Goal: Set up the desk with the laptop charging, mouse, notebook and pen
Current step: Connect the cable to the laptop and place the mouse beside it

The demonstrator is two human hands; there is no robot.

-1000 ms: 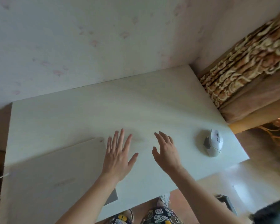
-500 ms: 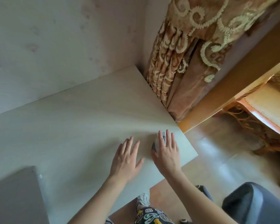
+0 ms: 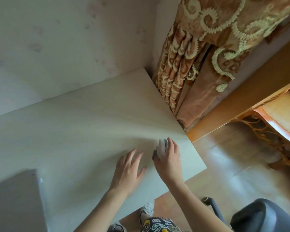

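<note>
A pale, wood-grained surface (image 3: 84, 131) is seen from above; the right hand (image 3: 170, 160) is curled around a small white and grey computer mouse (image 3: 161, 147), gripped between thumb and fingers; the left hand (image 3: 128, 171) is spread flat and empty just to its left; a closed grey slab, probably the laptop (image 3: 15, 201), lies well beyond the left hand; the surface's edge is close by the right hand, so a careless push could tip the mouse to the floor.
</note>
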